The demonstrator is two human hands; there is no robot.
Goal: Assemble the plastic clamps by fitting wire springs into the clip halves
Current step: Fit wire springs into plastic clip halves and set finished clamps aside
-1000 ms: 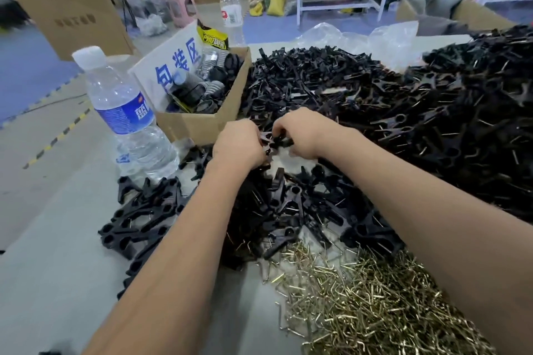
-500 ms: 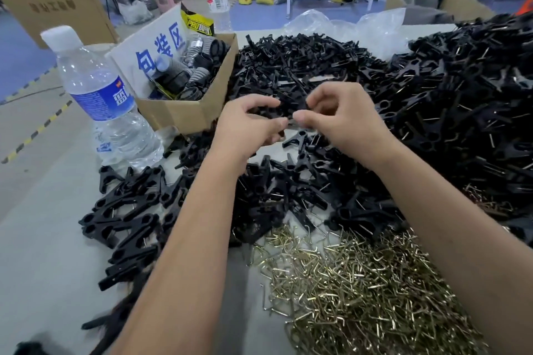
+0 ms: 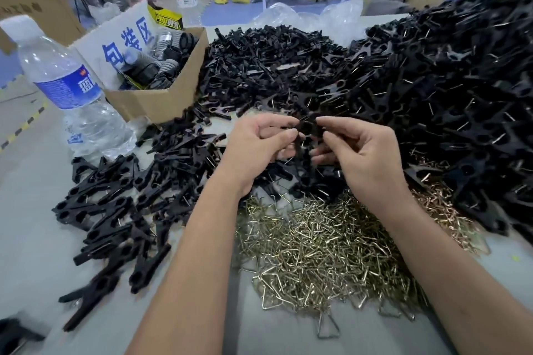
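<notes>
Left hand (image 3: 256, 147) and right hand (image 3: 360, 153) both pinching one black clip half (image 3: 308, 127), fingers clamped on it, hovering just beyond the wire spring pile (image 3: 317, 245)

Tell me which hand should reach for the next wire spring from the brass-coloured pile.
Right, probably. Both hands pinch the black clip between them, but the wire spring pile lies below and mostly toward the right hand, extending past its wrist. The left hand sits nearer the assembled clamps.

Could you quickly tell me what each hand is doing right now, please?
Left hand: fingers pinch the black clamp piece.
Right hand: fingers pinch the same piece from the other side.
</notes>
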